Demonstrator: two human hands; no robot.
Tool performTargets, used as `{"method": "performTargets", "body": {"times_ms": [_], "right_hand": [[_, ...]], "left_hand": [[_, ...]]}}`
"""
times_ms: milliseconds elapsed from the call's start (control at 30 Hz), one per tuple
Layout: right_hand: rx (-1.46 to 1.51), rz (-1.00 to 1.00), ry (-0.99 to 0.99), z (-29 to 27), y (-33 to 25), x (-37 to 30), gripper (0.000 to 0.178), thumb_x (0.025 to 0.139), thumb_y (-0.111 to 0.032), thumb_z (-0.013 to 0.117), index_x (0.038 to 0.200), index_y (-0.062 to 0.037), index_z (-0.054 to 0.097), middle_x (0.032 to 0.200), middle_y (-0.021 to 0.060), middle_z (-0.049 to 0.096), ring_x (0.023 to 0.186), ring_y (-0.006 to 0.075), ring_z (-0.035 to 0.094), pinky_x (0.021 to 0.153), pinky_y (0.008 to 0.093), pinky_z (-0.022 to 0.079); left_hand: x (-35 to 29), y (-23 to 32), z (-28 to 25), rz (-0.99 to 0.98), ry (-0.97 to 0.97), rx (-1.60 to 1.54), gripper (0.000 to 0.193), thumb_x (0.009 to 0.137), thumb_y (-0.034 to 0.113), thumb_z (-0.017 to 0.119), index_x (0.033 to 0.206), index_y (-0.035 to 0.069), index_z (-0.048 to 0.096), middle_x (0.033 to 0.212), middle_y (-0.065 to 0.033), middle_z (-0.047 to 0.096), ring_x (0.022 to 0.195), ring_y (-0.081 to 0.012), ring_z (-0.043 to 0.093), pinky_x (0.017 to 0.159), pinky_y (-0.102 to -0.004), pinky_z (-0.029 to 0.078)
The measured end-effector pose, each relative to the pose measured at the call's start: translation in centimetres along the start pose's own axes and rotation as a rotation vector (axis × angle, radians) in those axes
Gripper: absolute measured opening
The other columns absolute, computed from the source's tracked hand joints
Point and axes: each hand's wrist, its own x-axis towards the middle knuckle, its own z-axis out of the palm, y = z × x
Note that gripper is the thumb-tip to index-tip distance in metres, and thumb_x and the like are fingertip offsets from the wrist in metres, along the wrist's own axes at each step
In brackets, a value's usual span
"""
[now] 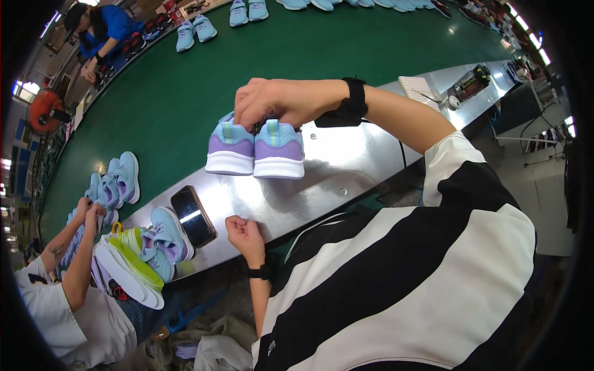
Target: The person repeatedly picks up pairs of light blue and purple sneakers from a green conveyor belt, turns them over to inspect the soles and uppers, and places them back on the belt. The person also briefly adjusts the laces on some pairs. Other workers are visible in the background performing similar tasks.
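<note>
A pair of light-blue and purple sneakers [278, 151] with white soles hangs side by side above the metal table edge, heels facing me. My right hand [272, 102] grips both shoes from above, its fingers inside their collars. Lower down, close to my body, my left hand [245, 238] is curled into a loose fist over the table's edge, with nothing visible in it. A dark smartphone [193, 215] lies left of that fist. Beside the phone rests another pair of blue sneakers [166, 241].
White and lime insoles [127, 272] are piled at the lower left, near a co-worker's hands [91, 213] and a row of sneakers [120, 182]. More shoes [247, 11] stand across the green conveyor belt [371, 49]. A bottle [471, 83] and a sheet [419, 91] lie right.
</note>
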Motion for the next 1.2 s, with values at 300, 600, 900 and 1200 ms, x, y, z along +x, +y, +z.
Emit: {"method": "performTargets", "body": {"times_ms": [300,600,900,1200], "right_hand": [[-0.141,0.045,-0.028,1.0,-1.1,1.7,0.017,0.071,-0.018,0.074,0.086,-0.0114,0.07,0.088,0.0005,0.066,0.09,0.0236,0.059,0.081,0.0393,0.042],[-0.116,0.576,0.243,7.5,10.1,9.0,0.025,0.063,-0.03,0.076,0.071,-0.0067,0.073,0.064,0.0133,0.067,0.06,0.0319,0.066,0.06,0.0386,0.052],[-0.524,0.541,0.586,-7.0,24.4,29.6,0.035,0.081,-0.034,0.075,0.094,-0.0013,0.073,0.082,0.0119,0.073,0.07,0.0202,0.07,0.06,0.0344,0.055],[0.342,0.396,0.085,6.8,-3.3,7.9,0.024,0.083,-0.019,0.079,0.102,-0.0049,0.073,0.083,0.0018,0.067,0.074,0.0111,0.059,0.065,0.0258,0.043]], "left_hand": [[0.8,-0.9,-1.5,-0.03,0.081,-0.336,0.042,0.082,-0.016,0.061,0.098,0.01,0.033,0.088,-0.003,0.041,0.076,-0.0095,0.039,0.072,-0.0236,0.039],[0.7,-1.0,-1.7,-0.034,0.083,-0.348,0.041,0.081,-0.019,0.057,0.094,0.01,0.032,0.094,-0.0048,0.041,0.076,-0.0095,0.04,0.071,-0.0237,0.041],[1.4,-0.1,-2.1,-0.061,0.024,-0.515,0.023,0.093,-0.006,0.055,0.101,0.01,0.041,0.095,-0.0049,0.049,0.071,-0.01,0.043,0.057,-0.0251,0.039],[4.0,10.5,-1.5,0.167,-0.102,-1.001,0.017,0.101,0.015,0.044,0.116,0.009,0.043,0.102,-0.012,0.05,0.079,-0.0179,0.05,0.065,-0.0297,0.046]]}}
